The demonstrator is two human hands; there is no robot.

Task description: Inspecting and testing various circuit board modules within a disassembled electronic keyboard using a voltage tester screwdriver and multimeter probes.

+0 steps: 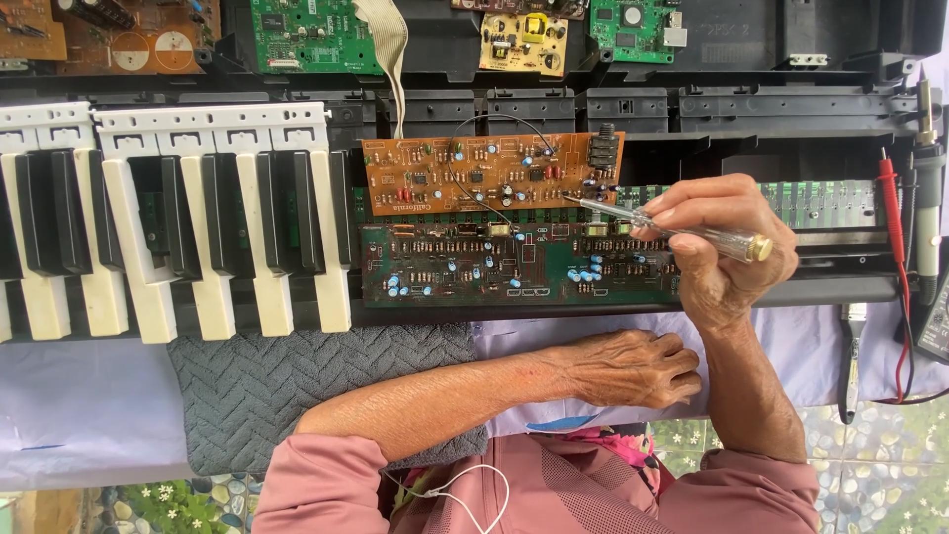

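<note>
The right hand (717, 237) was closed around a clear-handled tester screwdriver (664, 225), thumb and fingers clamped on the transparent barrel near its brass end cap. The tool's long axis ran almost level across the view, tilted slightly upward toward the left, with the cap at the right beyond the knuckles and the metal shaft projecting leftward from the fingertips. The tip lay at the lower right corner of the orange circuit board (491, 172), at or just beside the cluster of small components there; actual contact could not be confirmed. The point of work therefore lay to the left of the gripping hand and slightly above it, along the line of the shaft.

The left hand (633, 368) held nothing. It rested loosely curled, palm down, on the pale cloth (554, 341) at the near edge of the opened keyboard, forearm lying across the grey knitted pad (297, 381). It sat well below the boards, so the right hand was the nearer one to the work.

The orange circuit board lay tilted across the top edge of the dark green circuit board (494, 267), overlapping it. Loose white and black keys (178, 227) lay to the left. A red probe lead (895, 247) hung at the far right.
</note>
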